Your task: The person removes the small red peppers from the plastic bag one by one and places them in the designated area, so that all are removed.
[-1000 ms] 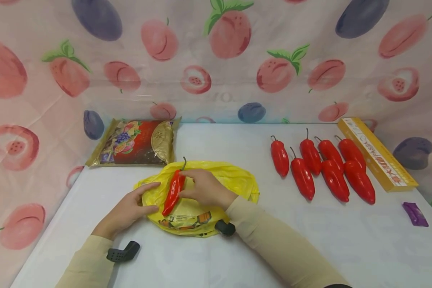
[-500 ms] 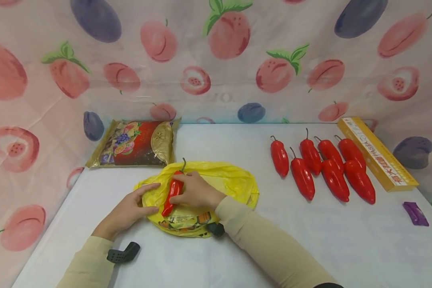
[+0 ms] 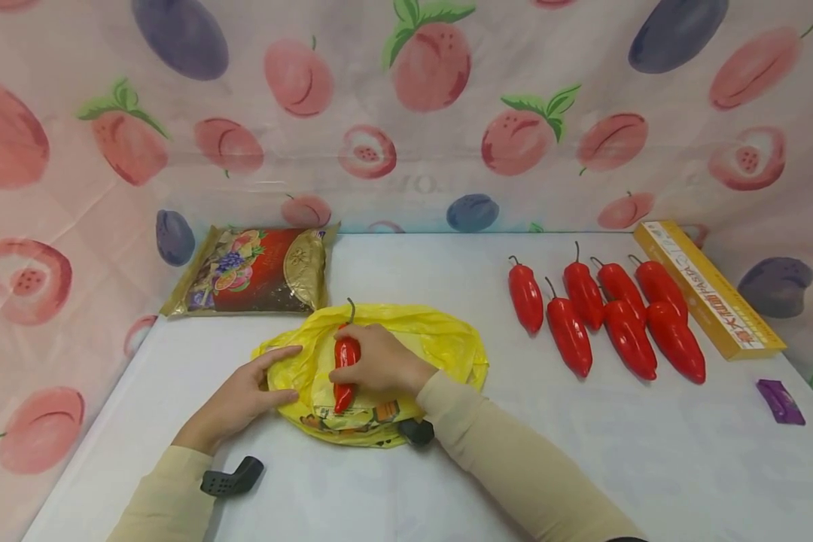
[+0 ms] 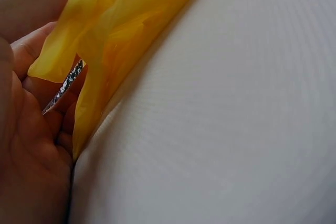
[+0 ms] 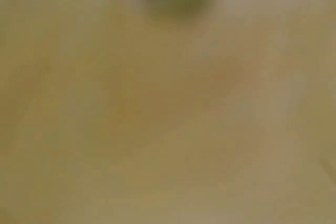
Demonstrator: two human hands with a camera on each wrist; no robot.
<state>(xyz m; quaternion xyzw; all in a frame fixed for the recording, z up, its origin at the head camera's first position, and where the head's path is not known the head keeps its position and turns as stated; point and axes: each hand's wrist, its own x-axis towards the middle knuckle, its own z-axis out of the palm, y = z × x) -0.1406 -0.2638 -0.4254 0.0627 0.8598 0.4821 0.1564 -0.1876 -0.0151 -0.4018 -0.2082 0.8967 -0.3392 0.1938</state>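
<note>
In the head view a red chili pepper (image 3: 345, 365) with a thin dark stem stands nearly upright over the yellow plastic bag (image 3: 447, 335). My right hand (image 3: 379, 360) grips the pepper from the right, thumb below and fingers above. At the bag's left rim lies my left hand (image 3: 247, 388), thumb and index finger spread apart and touching the plastic. In the left wrist view the yellow bag (image 4: 121, 30) crosses in front of the left fingers (image 4: 31, 51), partly hiding them. The right wrist view is only a yellowish blur.
Several red peppers (image 3: 570, 337) lie at the right, beside a long yellow pasta box (image 3: 711, 293). A small purple packet (image 3: 781, 401) is near the right edge. Behind the left hand sits a red and gold bag (image 3: 254, 271). A fruit-print curtain (image 3: 433, 188) closes off the back.
The right hand has shifted its fingers down onto the pepper. The pepper has moved slightly right and turned from slanted to nearly upright. The left hand has stayed put.
</note>
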